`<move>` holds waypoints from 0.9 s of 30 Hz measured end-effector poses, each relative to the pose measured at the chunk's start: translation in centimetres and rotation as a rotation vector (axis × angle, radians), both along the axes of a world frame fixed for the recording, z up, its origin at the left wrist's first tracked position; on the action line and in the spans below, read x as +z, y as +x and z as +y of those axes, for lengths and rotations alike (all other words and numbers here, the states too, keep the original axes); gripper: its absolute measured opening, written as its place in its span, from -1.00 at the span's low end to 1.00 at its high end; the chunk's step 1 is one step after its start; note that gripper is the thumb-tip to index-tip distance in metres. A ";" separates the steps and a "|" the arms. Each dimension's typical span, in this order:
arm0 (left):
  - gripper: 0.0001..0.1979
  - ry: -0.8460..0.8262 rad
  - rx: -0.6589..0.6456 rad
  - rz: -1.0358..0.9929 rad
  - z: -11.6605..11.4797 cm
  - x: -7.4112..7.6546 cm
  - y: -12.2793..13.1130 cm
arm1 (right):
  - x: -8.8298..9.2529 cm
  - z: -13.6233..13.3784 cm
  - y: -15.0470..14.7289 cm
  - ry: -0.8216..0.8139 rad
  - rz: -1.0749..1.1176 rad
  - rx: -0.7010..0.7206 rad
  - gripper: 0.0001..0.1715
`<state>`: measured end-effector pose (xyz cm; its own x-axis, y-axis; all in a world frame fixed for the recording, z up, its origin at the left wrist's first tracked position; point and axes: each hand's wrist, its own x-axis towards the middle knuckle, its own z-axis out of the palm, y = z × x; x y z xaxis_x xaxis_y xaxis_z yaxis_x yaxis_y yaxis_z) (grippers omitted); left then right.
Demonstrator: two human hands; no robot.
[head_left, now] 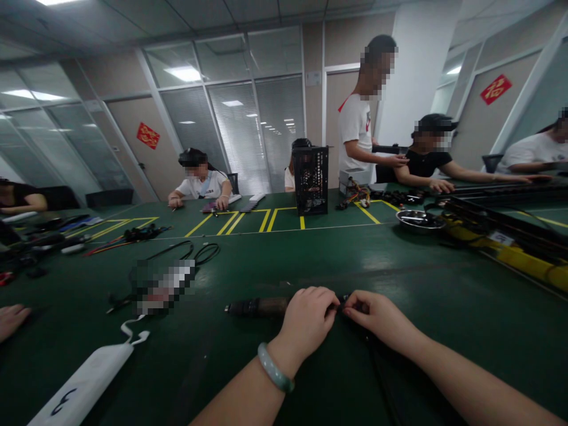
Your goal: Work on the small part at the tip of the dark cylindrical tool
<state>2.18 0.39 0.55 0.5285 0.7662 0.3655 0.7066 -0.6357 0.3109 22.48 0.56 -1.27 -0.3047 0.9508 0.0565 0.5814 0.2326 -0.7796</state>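
Note:
A dark cylindrical tool (266, 306) with a metal tip lies on the green table, its tip pointing left. Its right part is hidden behind my left hand (309, 316), which wears a pale bangle on the wrist. The fingers of that hand are pinched together beside the tool's right end. Close by on the right, my right hand (370, 310) has its fingertips pressed together at a small dark piece, too hidden to name. A black cable (377, 367) runs down the table from beneath my right hand.
On the green table (248, 254) stand a black computer case (310, 180) and a metal bowl (420, 220). Black cables (206, 253) and a white power bank-like block (84, 384) lie left. Yellow-edged equipment (523, 257) is right. Several people sit or stand around; a hand (13, 321) rests far left.

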 end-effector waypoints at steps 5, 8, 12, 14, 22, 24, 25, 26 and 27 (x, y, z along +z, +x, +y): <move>-0.82 -0.011 0.023 -0.026 -0.2 0.1 0.0 | -0.2 0.1 0.0 0.011 -0.007 -0.009 -0.84; -0.87 -0.006 0.023 -0.013 -0.3 0.3 0.0 | -0.2 0.1 0.1 0.009 0.002 -0.006 -0.84; -0.87 -0.007 0.030 -0.007 -0.3 0.3 0.1 | -0.1 0.0 0.1 0.002 -0.011 -0.006 -0.84; -0.85 -0.015 0.036 -0.020 -0.2 0.1 0.0 | 0.0 0.0 0.0 -0.003 -0.014 -0.011 -0.84; -0.92 -0.014 0.005 -0.027 0.1 -0.2 0.0 | 0.2 -0.1 -0.1 0.004 -0.020 -0.012 -0.83; -0.92 -0.005 0.003 -0.022 0.1 -0.2 0.1 | 0.2 -0.1 -0.2 0.005 -0.012 -0.020 -0.83; -0.91 -0.003 0.008 -0.023 0.0 -0.2 0.1 | 0.2 -0.2 -0.2 0.001 -0.003 -0.023 -0.83; -0.89 -0.002 0.015 -0.025 0.0 -0.1 0.1 | 0.2 -0.2 -0.2 -0.003 0.006 -0.027 -0.83; -0.87 -0.002 0.023 -0.028 0.0 -0.1 0.1 | 0.2 -0.2 -0.2 -0.006 0.012 -0.029 -0.83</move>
